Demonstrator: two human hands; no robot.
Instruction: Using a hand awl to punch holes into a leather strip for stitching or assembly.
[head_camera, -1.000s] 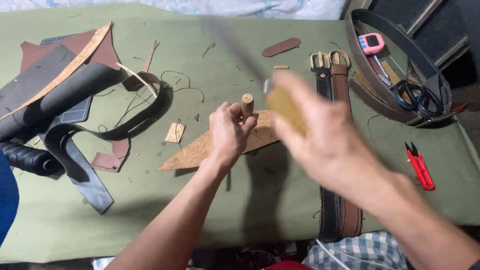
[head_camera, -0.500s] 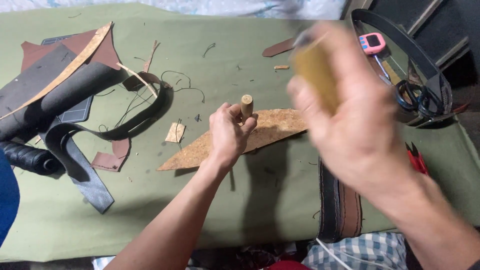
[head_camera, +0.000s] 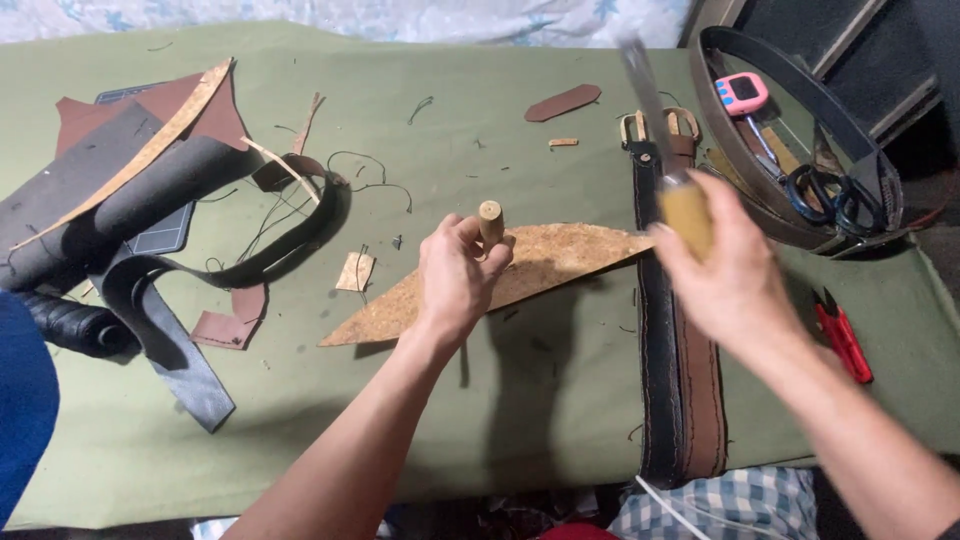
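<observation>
Far left: we see a dark thread spool at the table's left edge, with rolled black leather and brown offcuts above it.
Cloth: we find the green cloth bare along its near edge, the widest free room.
Left hand: our left hand has its fingers curled around a wooden-handled tool, held upright on the cork sheet mid-table.
Right hand: our right hand grips a yellow-handled blade, blurred, raised over the belts.
Belts: we see a black belt and a brown belt touching, running to the near edge.
Far right: red snips lie near the cloth's edge; a pink rounded device and dark scissors sit in a round tray.
</observation>
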